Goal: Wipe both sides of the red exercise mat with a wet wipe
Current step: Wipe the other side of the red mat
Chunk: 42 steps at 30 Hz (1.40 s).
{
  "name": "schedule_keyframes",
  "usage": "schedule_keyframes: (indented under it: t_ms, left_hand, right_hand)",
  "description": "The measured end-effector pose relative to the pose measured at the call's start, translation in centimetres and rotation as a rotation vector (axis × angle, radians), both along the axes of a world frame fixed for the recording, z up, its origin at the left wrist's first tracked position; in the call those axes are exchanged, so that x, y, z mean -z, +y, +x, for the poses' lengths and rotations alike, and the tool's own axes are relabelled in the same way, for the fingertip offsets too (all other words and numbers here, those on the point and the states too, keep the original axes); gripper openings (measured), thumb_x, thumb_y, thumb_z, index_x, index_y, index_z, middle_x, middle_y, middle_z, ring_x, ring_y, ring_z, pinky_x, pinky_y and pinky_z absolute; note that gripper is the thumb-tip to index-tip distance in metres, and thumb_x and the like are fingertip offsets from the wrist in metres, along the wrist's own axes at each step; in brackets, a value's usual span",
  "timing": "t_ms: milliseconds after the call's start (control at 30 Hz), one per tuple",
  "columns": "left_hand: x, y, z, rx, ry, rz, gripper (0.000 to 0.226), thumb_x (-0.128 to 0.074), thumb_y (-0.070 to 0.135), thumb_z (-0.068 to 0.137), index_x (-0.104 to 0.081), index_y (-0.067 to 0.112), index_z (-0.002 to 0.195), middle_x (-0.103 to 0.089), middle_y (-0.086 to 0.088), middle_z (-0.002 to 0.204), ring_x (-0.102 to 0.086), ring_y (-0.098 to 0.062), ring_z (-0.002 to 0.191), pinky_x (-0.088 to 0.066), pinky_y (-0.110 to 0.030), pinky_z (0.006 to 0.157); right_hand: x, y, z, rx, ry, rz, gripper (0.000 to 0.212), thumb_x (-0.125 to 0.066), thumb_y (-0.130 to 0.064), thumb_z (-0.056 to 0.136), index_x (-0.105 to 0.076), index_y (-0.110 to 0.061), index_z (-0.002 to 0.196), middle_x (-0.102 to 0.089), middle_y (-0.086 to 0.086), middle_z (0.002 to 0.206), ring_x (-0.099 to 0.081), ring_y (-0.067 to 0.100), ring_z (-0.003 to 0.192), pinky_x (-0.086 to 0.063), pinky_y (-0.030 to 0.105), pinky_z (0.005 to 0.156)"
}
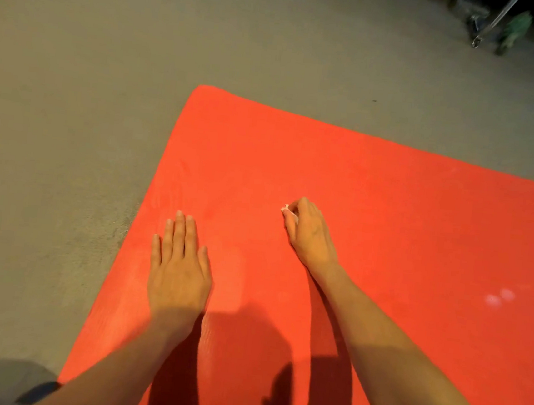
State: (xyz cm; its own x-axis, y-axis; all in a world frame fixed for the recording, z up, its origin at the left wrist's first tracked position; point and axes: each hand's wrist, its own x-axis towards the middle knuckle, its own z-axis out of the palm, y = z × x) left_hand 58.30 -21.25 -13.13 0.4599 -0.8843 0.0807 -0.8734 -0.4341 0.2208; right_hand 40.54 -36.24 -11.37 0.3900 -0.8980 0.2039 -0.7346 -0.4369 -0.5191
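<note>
On red mat (389, 207) | left hand (179, 269) flat, released | right hand (308, 231) grasping wet wipe (287, 209)

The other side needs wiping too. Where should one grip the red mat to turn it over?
Probably the far left corner of the red mat, pinched from the floor side: the mat lies flat, and that corner has nothing on it.

Warm dim light, hard arm shadows, soft blur, wide-angle edge bending

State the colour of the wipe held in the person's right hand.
White: a small corner of the wipe peeks out from the right hand, seen in the head view.
</note>
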Motion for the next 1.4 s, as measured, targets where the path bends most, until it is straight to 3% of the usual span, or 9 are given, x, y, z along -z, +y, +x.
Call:
schedule_keyframes:
  t_ms: [267,433,600,767,900,1067,1167,1233,1400]
  left_hand:
    - [-0.4,-0.4,-0.3,-0.026,-0.003,0.004,0.057,-0.024,0.024,0.093,-0.036,0.004,0.145,-0.032,-0.014,0.153,-0.029,-0.028,0.142,-0.017,-0.046,0.117]
    - [-0.5,-0.5,0.0,-0.021,-0.023,0.000,0.058,-0.022,0.023,0.093,-0.035,0.002,0.145,-0.033,-0.016,0.152,-0.029,-0.030,0.142,-0.017,-0.046,0.117]
    - [-0.3,-0.7,0.1,-0.021,-0.028,0.016,0.059,-0.024,0.022,0.091,-0.033,0.003,0.146,-0.030,-0.015,0.153,-0.026,-0.029,0.143,-0.016,-0.045,0.118]
    - [-0.5,-0.6,0.0,-0.015,-0.027,0.011,0.059,-0.022,0.023,0.092,-0.034,0.002,0.146,-0.031,-0.016,0.153,-0.027,-0.030,0.143,-0.016,-0.045,0.118]
    - [-0.4,-0.7,0.1,-0.021,-0.020,0.006,0.059,-0.021,0.022,0.091,-0.034,0.002,0.146,-0.031,-0.016,0.153,-0.026,-0.030,0.143,-0.016,-0.045,0.118]
    - [-0.5,-0.7,0.0,-0.013,-0.023,0.024,0.060,-0.021,0.022,0.090,-0.033,0.002,0.146,-0.030,-0.016,0.153,-0.026,-0.030,0.143,-0.015,-0.045,0.118]
    - [-0.6,-0.8,0.0,-0.013,-0.030,0.028,0.061,-0.020,0.022,0.090,-0.033,0.001,0.146,-0.030,-0.017,0.153,-0.026,-0.030,0.143,-0.015,-0.045,0.118]
    - [-0.6,-0.8,0.1,-0.019,-0.031,0.025,0.061,-0.019,0.022,0.090,-0.034,0.001,0.145,-0.030,-0.017,0.153,-0.027,-0.030,0.143,-0.015,-0.046,0.118]
    - [-0.7,-0.9,0.1,-0.014,-0.022,0.030,0.062,-0.020,0.023,0.089,-0.034,0.000,0.145,-0.030,-0.018,0.153,-0.027,-0.031,0.142,-0.015,-0.046,0.118]
  right_hand:
    - [-0.2,1.4,1.7,0.000,-0.003,-0.162,0.015,-0.051,-0.011,0.088,-0.047,-0.008,0.074,-0.051,0.013,0.067,-0.049,0.031,0.062,-0.029,0.034,0.062]
    - [0.1,7.4,3.9,-0.719,0.091,-0.090,0.014,-0.048,-0.020,0.092,-0.051,-0.010,0.082,-0.052,0.009,0.076,-0.044,0.024,0.072,-0.033,0.035,0.067]
    - [-0.8,3.4,4.1,-0.232,0.030,-0.118,0.015,-0.057,-0.014,0.088,-0.054,-0.006,0.076,-0.053,0.012,0.075,-0.048,0.029,0.071,-0.041,0.045,0.065]
    - [-0.5,6.8,4.7,-0.671,0.078,-0.153,0.021,-0.051,-0.017,0.093,-0.055,-0.006,0.075,-0.051,0.010,0.072,-0.045,0.026,0.069,-0.033,0.036,0.063]
    - [-0.9,3.0,4.4,-0.140,0.003,-0.188,0.015,-0.061,-0.011,0.087,-0.055,-0.007,0.074,-0.053,0.010,0.073,-0.046,0.029,0.068,-0.033,0.040,0.065]
    - [-0.1,7.7,3.3,-0.636,0.092,-0.211,0.020,-0.056,-0.013,0.092,-0.051,-0.007,0.073,-0.048,0.009,0.071,-0.039,0.022,0.069,-0.033,0.034,0.066]
    - [-0.6,3.0,0.1,-0.183,0.135,-0.255,0.023,-0.056,-0.017,0.092,-0.049,-0.009,0.072,-0.050,0.011,0.067,-0.043,0.028,0.066,-0.038,0.042,0.059]
    - [-1.1,3.6,0.4,0.040,0.143,-0.220,0.022,-0.059,-0.017,0.089,-0.046,-0.010,0.073,-0.053,0.011,0.063,-0.052,0.033,0.059,-0.037,0.037,0.051]
    - [-0.9,7.2,0.7,-0.566,0.211,-0.244,0.019,-0.049,-0.022,0.091,-0.039,-0.017,0.075,-0.049,0.005,0.062,-0.042,0.023,0.061,-0.027,0.034,0.056]
